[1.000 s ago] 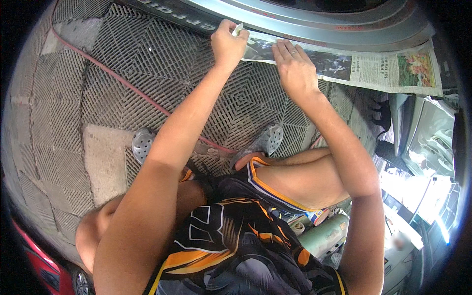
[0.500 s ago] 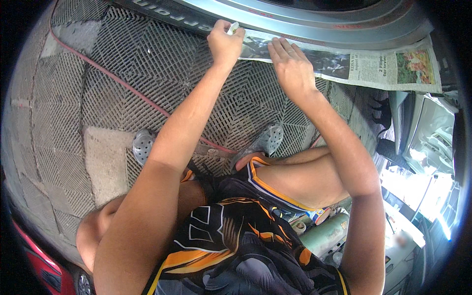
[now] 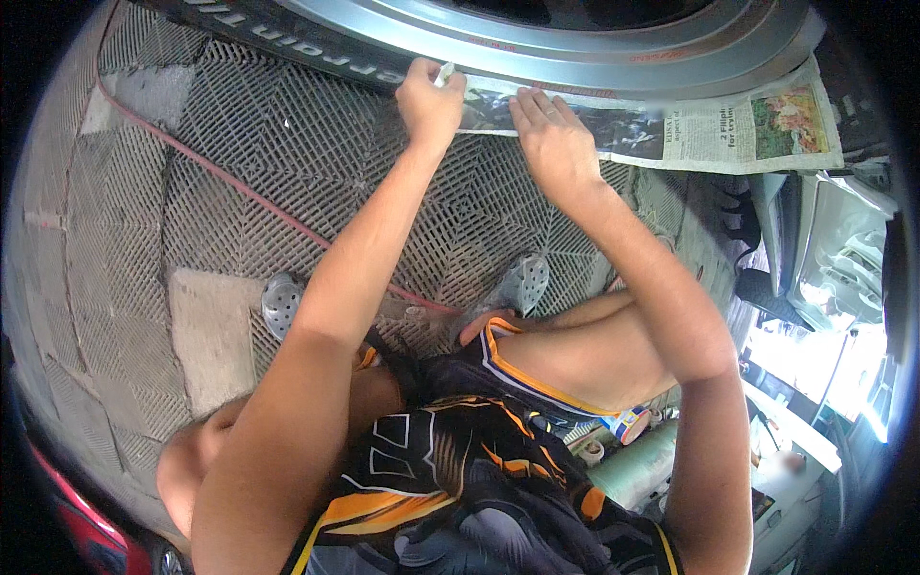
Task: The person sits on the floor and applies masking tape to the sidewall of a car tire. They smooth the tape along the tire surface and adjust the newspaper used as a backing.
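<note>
A strip of newspaper (image 3: 637, 137) lies along the lower edge of a silver wheel rim (image 3: 537, 62), between it and the black tyre with pale lettering (image 3: 316, 48). At the strip's left end my left hand (image 3: 428, 105) is closed, pinching the paper; a small whitish piece sticks up between thumb and fingers, its kind unclear. To the right, my right hand (image 3: 556, 134) lies on the strip with its fingers stretched out, pressing it near the rim. Beyond that hand the paper runs free toward the right, showing a colour picture.
Grey grated floor tiles (image 3: 364, 172) spread below the wheel, crossed by a thin red hose (image 3: 240, 187). My feet in grey clogs (image 3: 525, 283) stand under me. A green cylinder (image 3: 637, 465) and a small can (image 3: 628, 425) are at lower right, a red car (image 3: 81, 508) at lower left.
The wheel and newspaper sit slightly lower and further left in view. Both hands remain on the paper in nearly the same places; the right fingers have shifted little.
</note>
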The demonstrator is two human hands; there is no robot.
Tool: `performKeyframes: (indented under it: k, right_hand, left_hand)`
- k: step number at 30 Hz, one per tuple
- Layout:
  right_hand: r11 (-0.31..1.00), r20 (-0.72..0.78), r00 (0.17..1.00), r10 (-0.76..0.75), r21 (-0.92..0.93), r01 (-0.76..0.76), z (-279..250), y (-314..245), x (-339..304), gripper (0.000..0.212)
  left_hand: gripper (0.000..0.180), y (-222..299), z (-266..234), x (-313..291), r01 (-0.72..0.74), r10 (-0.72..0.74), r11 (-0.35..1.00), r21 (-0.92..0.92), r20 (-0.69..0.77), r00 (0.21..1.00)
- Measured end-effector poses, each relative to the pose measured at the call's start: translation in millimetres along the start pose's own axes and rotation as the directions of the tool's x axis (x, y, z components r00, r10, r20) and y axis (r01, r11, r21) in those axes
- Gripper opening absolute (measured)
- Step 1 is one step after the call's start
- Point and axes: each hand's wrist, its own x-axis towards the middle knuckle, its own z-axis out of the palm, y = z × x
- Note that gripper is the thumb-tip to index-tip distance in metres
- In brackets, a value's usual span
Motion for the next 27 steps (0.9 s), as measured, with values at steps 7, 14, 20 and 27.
performKeyframes:
  k: [7,14,20,27]
  right_hand:
    - [1.000,0.022,1.000,0.021,0.013,-0.021,5.9,6.2,-5.1,0.049]
    - [0.852,0.070,0.933,0.354,0.387,-0.353,56.1,-30.4,25.9,0.033]
    - [0.980,0.217,0.974,0.066,0.169,-0.105,30.6,-23.9,21.4,0.059]
    - [0.993,0.141,0.987,0.076,0.084,-0.089,12.1,-17.3,-0.3,0.062]
  left_hand:
    - [0.025,9.3,0.4,2.9,-0.023,0.023,1.000,-0.004,0.038,0.999]
    - [0.040,-40.7,-12.5,13.8,0.019,-0.029,0.996,0.086,0.114,0.993]
    - [0.042,-31.1,-7.3,22.9,0.034,-0.034,0.999,0.004,0.123,0.992]
    - [0.032,-30.3,-1.3,16.7,0.048,-0.045,0.999,-0.025,0.110,0.993]
